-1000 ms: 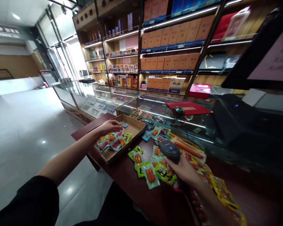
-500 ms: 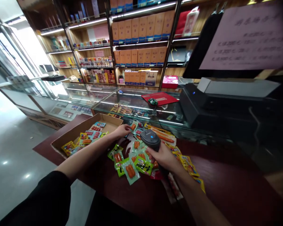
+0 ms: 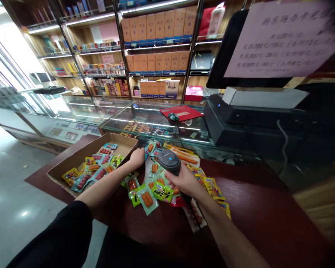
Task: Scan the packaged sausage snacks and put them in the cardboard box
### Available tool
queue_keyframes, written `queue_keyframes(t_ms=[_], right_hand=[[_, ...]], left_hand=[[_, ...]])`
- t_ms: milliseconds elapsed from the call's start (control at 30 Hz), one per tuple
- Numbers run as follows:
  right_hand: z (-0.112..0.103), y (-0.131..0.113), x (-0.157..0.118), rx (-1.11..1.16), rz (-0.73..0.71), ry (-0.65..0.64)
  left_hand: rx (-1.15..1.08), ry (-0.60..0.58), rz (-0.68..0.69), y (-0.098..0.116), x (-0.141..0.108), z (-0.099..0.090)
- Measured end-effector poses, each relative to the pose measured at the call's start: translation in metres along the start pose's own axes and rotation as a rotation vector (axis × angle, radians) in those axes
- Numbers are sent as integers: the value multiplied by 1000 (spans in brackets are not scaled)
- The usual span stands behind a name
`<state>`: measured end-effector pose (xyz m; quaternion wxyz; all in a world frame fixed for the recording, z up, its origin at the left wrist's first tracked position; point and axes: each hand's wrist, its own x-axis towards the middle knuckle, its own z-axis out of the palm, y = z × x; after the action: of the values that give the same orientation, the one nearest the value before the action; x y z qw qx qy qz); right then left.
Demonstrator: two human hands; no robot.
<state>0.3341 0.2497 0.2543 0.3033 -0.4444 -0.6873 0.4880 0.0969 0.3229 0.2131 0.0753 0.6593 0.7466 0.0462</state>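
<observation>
- Writing on the pink paper sign, far right, is too blurred to read; the snack packets show no legible brand.
- Your right hand is wrapped around the handle of the black barcode scanner, whose head with its blue light tilts over the packets on the dark red table.
- Your left hand reaches forward, arm extended, fingers curled down on a packet just beside the cardboard box; whether it grips it you cannot tell.
- The box, left, holds more packets.
</observation>
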Motion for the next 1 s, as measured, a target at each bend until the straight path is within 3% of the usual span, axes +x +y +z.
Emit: queue_keyframes(t_ms=[233,333,567,767,1000], right_hand=[[3,-4,-2,-37,-21,-35],[5,-2,-2,-10,-35,-39],[12,-3,-3,42,12,-52],[18,-8,-6,99,23,-63],[21,-9,-10,48,32,-71]], left_hand=[[-142,149,-71,-1,-4,22],[-244,154,-70,-6,-4,29],[-802,144,-159,-26,1,33],[-1439,170,-216,-7,-15,28],[-1678,181,-147,14,-48,21]])
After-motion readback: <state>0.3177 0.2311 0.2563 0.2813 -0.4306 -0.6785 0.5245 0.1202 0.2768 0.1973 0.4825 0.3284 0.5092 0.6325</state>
